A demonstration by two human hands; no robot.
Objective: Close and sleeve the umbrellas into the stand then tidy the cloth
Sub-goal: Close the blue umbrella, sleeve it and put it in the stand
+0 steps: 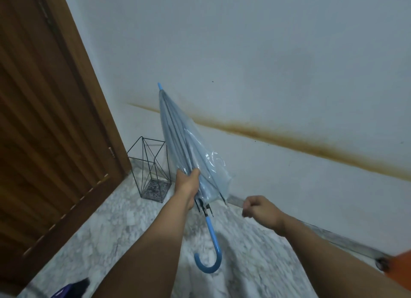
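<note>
The left hand (188, 184) grips the light, slippery umbrella (186, 146) round its gathered canopy. The right hand (259, 208), at three o'clock, is fisted and empty. Best held at the stiff handle (210, 248).

Wire stand (152, 170) on marble floor (115, 226)

1. Stand (151, 170) on floor (124, 219) in corner, btwn door (44, 119) at left & wall (266, 52) behind.
2. Umbrella (184, 146) just right of stand, in front of wall, tip up, handle down.
3. Left hand (188, 184) on umbrella's lower part, above handle.
4. Right hand (259, 208) right of umbrella, apart from it.
</note>
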